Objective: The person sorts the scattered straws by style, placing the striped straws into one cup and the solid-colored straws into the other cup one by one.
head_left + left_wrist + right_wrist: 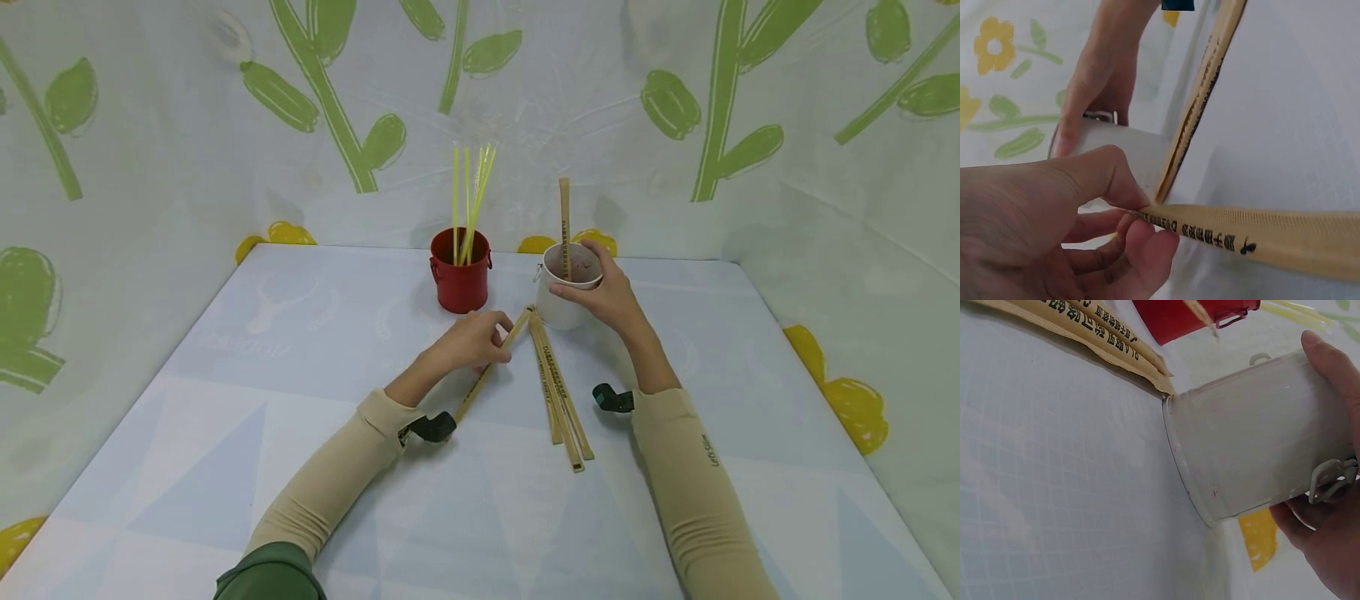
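Note:
My left hand (472, 340) pinches a brown paper-wrapped straw (1260, 240) between thumb and fingers, low over the table. Dark printed characters run along the wrapper. The right hand (618, 298) grips a small white metal bucket (1247, 437) at its rim, thumb on the near side and fingers at the far side. One wrapped straw (565, 221) stands upright inside that bucket. Between the hands, several more wrapped straws (558, 387) lie fanned out on the table, their far ends close to the bucket's base.
Left of the white bucket stands a red bucket (460, 290) holding several yellow sticks (455, 200). Both buckets are near the back edge of the pale patterned table (247, 333). Behind rises a curtain (540, 100) printed with green leaves.

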`<state>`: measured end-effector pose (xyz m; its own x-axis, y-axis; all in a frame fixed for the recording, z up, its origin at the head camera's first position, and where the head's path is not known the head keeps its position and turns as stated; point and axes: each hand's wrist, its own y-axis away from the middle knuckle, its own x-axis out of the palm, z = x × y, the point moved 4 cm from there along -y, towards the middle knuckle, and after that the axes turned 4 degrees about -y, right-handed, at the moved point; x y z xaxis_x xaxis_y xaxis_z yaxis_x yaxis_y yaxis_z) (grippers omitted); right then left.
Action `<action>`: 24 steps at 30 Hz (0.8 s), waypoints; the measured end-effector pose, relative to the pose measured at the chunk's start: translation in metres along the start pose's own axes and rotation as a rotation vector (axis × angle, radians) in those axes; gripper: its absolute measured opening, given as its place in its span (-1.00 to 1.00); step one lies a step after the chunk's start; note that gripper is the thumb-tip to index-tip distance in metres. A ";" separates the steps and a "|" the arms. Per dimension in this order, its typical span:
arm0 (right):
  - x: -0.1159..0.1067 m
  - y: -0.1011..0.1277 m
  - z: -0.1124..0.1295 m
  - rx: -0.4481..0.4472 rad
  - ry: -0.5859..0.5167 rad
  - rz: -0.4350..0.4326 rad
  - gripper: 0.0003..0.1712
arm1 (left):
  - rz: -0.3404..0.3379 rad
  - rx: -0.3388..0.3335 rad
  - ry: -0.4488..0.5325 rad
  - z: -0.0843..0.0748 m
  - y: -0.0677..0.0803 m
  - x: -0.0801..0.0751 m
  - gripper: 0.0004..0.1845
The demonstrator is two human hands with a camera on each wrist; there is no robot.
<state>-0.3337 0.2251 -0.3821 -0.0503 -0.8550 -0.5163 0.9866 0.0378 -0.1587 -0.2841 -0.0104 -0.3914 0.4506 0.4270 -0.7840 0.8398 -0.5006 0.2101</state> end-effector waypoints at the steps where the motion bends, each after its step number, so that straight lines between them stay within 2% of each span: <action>1: 0.000 0.000 0.000 -0.001 0.001 0.000 0.21 | -0.008 0.011 0.020 0.000 0.000 -0.001 -0.55; 8: 0.000 0.000 0.001 -0.003 0.004 -0.002 0.21 | -0.079 0.081 0.130 -0.002 0.000 -0.007 -0.60; 20: 0.000 0.001 0.001 -0.006 0.004 -0.001 0.21 | -0.161 0.123 0.222 -0.001 -0.001 -0.015 -0.65; 24: 0.000 0.001 0.002 -0.006 0.002 -0.002 0.22 | -0.210 0.149 0.254 -0.002 -0.001 -0.018 -0.66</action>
<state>-0.3325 0.2241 -0.3806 -0.0530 -0.8538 -0.5179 0.9856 0.0387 -0.1646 -0.2920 -0.0160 -0.3763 0.3495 0.6963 -0.6269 0.8773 -0.4781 -0.0420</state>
